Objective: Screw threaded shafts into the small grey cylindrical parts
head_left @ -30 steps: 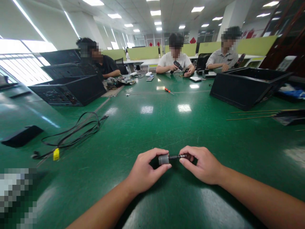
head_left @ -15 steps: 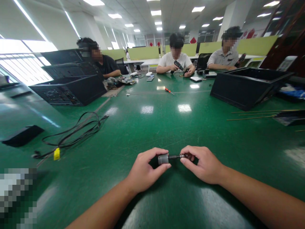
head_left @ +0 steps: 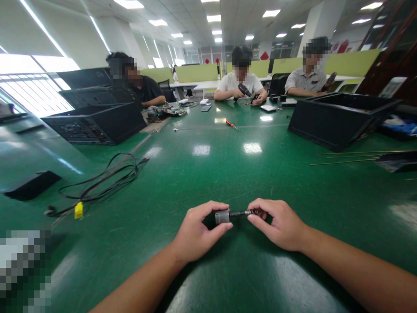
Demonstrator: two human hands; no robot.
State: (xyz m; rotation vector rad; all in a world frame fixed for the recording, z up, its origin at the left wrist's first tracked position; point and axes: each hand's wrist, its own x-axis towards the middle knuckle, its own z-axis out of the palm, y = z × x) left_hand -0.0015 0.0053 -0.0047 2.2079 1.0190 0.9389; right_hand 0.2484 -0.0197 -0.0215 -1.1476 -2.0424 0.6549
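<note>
Over the near part of the green tabletop (head_left: 208, 182), my left hand (head_left: 200, 232) pinches a small grey metal cylinder (head_left: 222, 217) between thumb and fingers. From the cylinder's right side a thin dark shaft (head_left: 237, 214) runs level towards my right hand (head_left: 278, 224). The thumb and fingers of that hand are closed on the shaft's far end, where a ridged metal part and a brownish tip show between the fingertips. Part of this end is hidden by the fingers, and I cannot make out what kind of piece it is.
Looped black cable (head_left: 107, 182) with a yellow tag (head_left: 78, 210) lies left. Black computer cases (head_left: 97, 124) stand at the left; another black case (head_left: 339, 119) is at the right. An orange screwdriver (head_left: 230, 124) lies mid-table. Co-workers sit opposite, one with a power drill (head_left: 244, 90).
My fingertips have moved very slightly apart, the left hand a touch left and the right a touch right. Both keep their hold on the cylinder and shaft.
</note>
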